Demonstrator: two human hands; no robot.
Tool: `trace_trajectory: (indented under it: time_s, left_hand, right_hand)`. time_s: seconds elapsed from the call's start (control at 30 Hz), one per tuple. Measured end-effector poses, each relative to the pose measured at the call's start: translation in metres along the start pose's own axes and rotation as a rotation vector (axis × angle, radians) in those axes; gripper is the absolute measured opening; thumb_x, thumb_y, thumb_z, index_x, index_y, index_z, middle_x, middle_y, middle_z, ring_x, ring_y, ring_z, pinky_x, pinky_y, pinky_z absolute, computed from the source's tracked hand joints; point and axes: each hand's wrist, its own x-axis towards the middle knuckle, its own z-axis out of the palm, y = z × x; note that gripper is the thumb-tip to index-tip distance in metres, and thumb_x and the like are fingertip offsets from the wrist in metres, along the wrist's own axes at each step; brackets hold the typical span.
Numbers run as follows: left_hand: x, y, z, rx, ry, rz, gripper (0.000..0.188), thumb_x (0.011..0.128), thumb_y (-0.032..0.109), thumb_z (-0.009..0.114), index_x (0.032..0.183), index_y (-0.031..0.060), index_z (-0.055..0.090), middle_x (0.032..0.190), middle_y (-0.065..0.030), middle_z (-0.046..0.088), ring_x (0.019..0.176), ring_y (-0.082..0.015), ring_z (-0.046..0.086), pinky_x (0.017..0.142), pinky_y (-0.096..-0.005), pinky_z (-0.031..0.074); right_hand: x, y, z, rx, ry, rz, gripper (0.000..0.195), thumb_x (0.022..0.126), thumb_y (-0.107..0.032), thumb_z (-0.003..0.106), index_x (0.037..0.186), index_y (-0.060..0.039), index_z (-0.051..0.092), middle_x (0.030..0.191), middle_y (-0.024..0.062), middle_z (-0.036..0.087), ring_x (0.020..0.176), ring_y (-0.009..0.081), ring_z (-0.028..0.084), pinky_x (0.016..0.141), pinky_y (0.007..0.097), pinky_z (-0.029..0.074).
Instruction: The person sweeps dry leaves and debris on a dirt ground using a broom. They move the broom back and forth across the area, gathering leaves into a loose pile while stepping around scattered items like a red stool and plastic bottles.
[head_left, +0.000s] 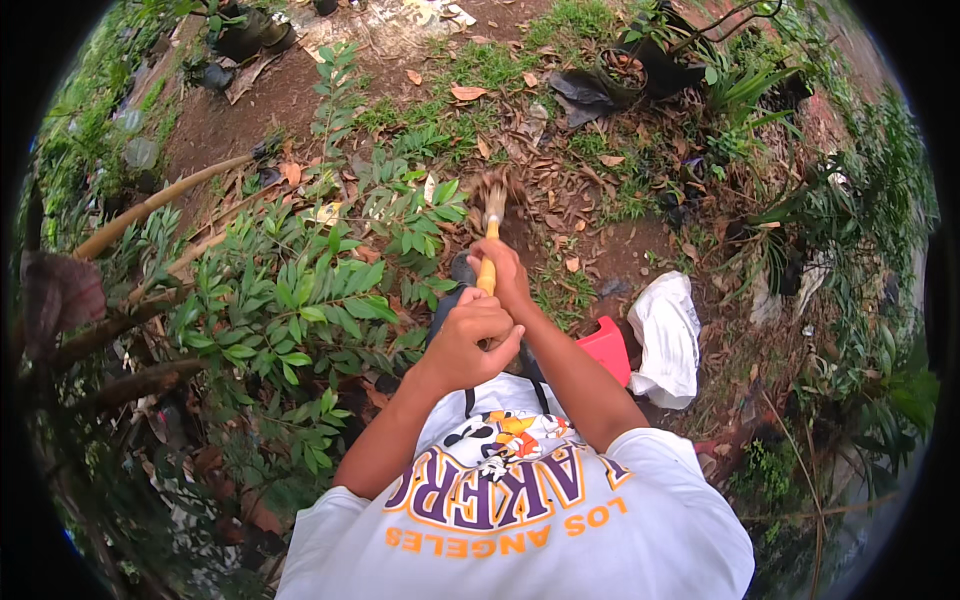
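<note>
Both my hands grip the yellowish handle of a long-handled tool (487, 275), perhaps a rake or broom. My left hand (480, 335) is closed round the end nearer my body, if the arm on the picture's left is the left one. Farther along the handle, my right hand (501, 266) crosses over from the picture's right. The tool's pale, fanned head (494, 201) touches dry brown leaves (551, 191) on the soil; its tip is blurred.
Leafy green branches (300, 285) spread close on the left, with a bamboo pole (161, 196) behind them. A red plastic object (607, 351) and a white sack (667, 337) lie at the right. Potted plants (624, 73) stand at the upper right.
</note>
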Motion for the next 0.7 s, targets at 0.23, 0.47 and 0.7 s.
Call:
trace_trajectory:
  time_s: [0.23,0.47,0.7]
  left_hand:
    - [0.058,-0.009,-0.126,-0.497,-0.063,0.113,0.042,0.087,0.013,0.073,0.058,0.007,0.044,0.059,-0.0019,0.047,0.053,-0.02,0.042,0.071,-0.0405,0.04]
    - [0.068,-0.096,-0.093,-0.534,-0.258,-0.617,0.045,0.099,0.018,0.063,0.059,0.0026,0.049,0.059,0.0022,0.051,0.056,-0.0089,0.045,0.059,-0.0297,0.036]
    - [0.075,-0.071,-0.097,-0.172,-0.267,-0.287,0.041,0.09,0.007,0.07,0.06,0.0022,0.043,0.056,-0.0042,0.038,0.057,-0.0182,0.041,0.07,-0.0363,0.038]
  right_hand:
    - [0.049,-0.099,-0.003,-0.079,0.172,-0.037,0.021,0.094,-0.016,0.072,0.089,-0.0031,0.056,0.085,0.0163,0.059,0.083,0.0418,0.06,0.072,0.0493,0.048]
    - [-0.027,-0.024,0.031,-0.232,0.024,0.542,0.019,0.092,-0.022,0.072,0.092,-0.0083,0.058,0.096,0.0121,0.064,0.097,0.0386,0.063,0.079,0.0509,0.049]
    - [0.044,-0.042,0.061,-0.024,0.199,0.349,0.021,0.093,-0.023,0.071,0.089,-0.0073,0.057,0.092,0.0122,0.06,0.094,0.0372,0.062,0.078,0.0521,0.048]
